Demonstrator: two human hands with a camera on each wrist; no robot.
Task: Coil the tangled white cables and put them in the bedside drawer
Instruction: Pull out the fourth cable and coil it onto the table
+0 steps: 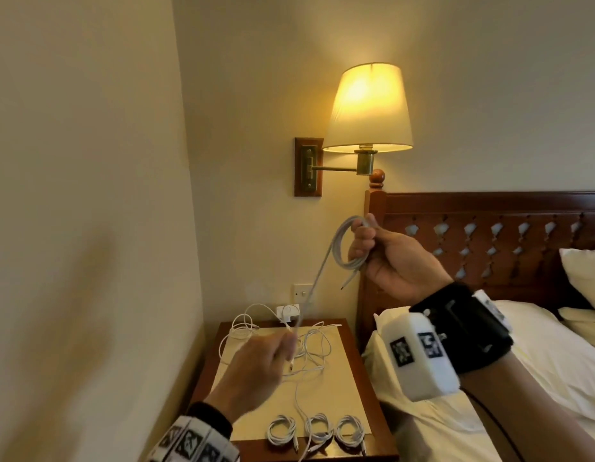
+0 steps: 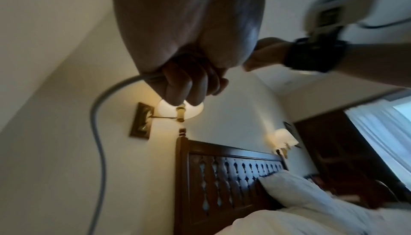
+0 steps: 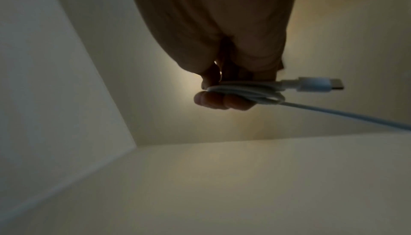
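Observation:
My right hand [image 1: 364,243] is raised in front of the headboard and grips a small coil of white cable [image 1: 341,245]. In the right wrist view the coil [image 3: 246,92] lies across the curled fingers, with its plug [image 3: 315,84] sticking out to the right. The cable's tail [image 1: 318,278] slants down to my left hand [image 1: 284,345], which grips it above the nightstand [image 1: 369,411]; in the left wrist view the cable [image 2: 98,129] leaves the fist. A tangle of white cables [image 1: 309,348] lies on the nightstand's cream mat. Three coiled cables [image 1: 318,428] sit in a row at its front. No drawer is in view.
A lit wall lamp [image 1: 369,108] hangs above the nightstand. A white charger [image 1: 287,311] is plugged in at the wall behind it. The wooden headboard [image 1: 489,228] and the bed [image 1: 539,361] with pillows stand to the right; a wall closes the left.

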